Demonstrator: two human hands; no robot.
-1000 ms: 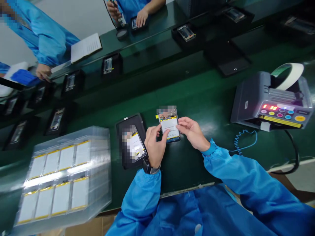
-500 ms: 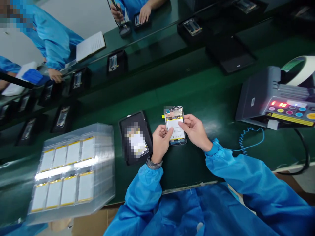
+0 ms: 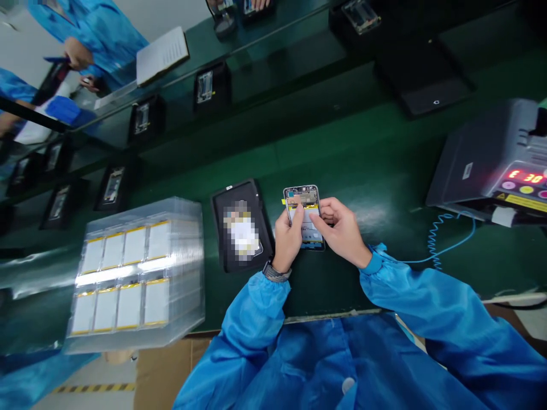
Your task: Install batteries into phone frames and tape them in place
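An open phone body [image 3: 304, 199] with a white battery in it lies on the green bench, its circuit end pointing away from me. My left hand [image 3: 288, 238] grips its left edge, thumb on the battery. My right hand [image 3: 341, 230] closes on its right edge, fingers pressing the battery face. Both wrists are in blue sleeves; a watch sits on the left one.
A black tray [image 3: 222, 228] with another phone body lies just left of my hands. A stack of clear trays of white batteries [image 3: 137, 270] is at the near left. A grey tape dispenser [image 3: 491, 159] stands right, with a blue coiled cord [image 3: 444, 242]. Other workers and trays line the far conveyor.
Both hands have closed further over the phone, covering more of the battery. The view has tilted down and shifted, so the far workers sit higher in the picture.
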